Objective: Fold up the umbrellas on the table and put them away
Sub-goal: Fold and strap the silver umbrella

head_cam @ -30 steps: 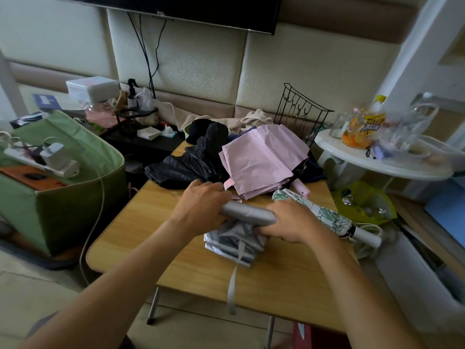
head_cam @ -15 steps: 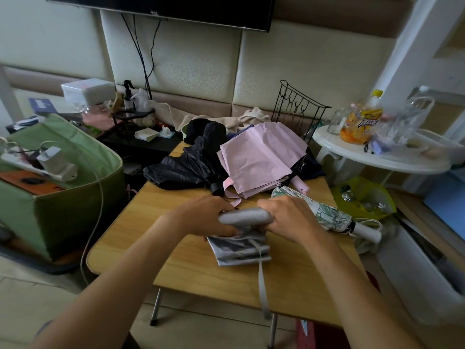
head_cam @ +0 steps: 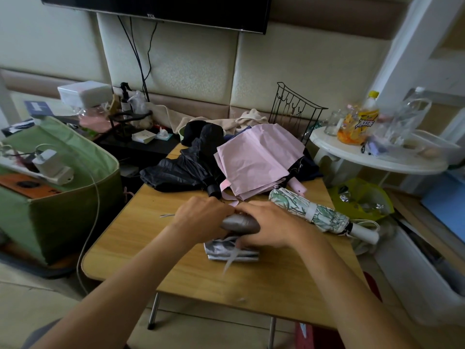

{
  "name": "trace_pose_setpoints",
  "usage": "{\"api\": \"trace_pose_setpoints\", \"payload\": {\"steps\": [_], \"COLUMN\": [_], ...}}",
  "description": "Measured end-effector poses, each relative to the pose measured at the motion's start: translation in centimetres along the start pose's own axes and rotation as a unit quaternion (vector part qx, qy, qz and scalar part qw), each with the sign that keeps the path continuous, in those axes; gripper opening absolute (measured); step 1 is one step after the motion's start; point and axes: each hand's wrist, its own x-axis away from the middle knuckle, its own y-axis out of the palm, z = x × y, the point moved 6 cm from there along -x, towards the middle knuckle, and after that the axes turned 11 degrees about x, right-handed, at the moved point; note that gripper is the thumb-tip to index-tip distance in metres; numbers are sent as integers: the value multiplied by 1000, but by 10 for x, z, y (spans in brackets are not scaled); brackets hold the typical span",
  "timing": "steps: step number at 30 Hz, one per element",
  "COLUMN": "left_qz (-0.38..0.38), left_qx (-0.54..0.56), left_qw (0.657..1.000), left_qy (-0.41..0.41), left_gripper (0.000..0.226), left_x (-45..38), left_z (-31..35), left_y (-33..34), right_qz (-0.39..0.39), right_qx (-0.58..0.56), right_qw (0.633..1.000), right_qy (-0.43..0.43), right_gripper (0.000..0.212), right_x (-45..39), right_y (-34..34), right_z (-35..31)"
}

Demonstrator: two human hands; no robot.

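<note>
A grey umbrella [head_cam: 239, 224] lies across the middle of the wooden table [head_cam: 161, 248], partly rolled, with loose silver folds and a strap hanging toward me. My left hand [head_cam: 201, 217] grips its left end and my right hand [head_cam: 271, 227] grips its right part. Behind them lie a crumpled black umbrella [head_cam: 181, 170] and a half-collapsed pink umbrella [head_cam: 256, 159]. A rolled green-and-white leaf-patterned umbrella [head_cam: 314, 212] with a white handle lies to the right.
A black wire rack [head_cam: 294, 109] stands at the table's back right. A white round side table [head_cam: 372, 157] with bottles and jars is on the right. A green fabric bin [head_cam: 50, 192] sits to the left, with a white cable hanging over it.
My hands have moved closer together on the grey umbrella, and more of its loose fabric is wound up. The strap has swung nearer the umbrella.
</note>
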Motion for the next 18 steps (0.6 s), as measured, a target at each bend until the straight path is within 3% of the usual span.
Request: {"api": "trace_pose_setpoints", "payload": {"steps": [6,11,18], "left_qz": [6,-23,-39], "left_qx": [31,62,128], "left_qw": [999,998,991], "left_qy": [19,6,-21], "left_gripper": [33,62,45], "left_x": [2,1,3], "left_z": [4,3,4], "left_y": [-2,6,4], "right_qz": [10,8,21], "right_qx": [29,79,91], "right_qw": [999,994,993], "right_qy": [42,71,73], "right_gripper": [50,31,21], "right_x": [1,4,11], "right_y": [2,2,-11], "right_z": [16,23,13]}}
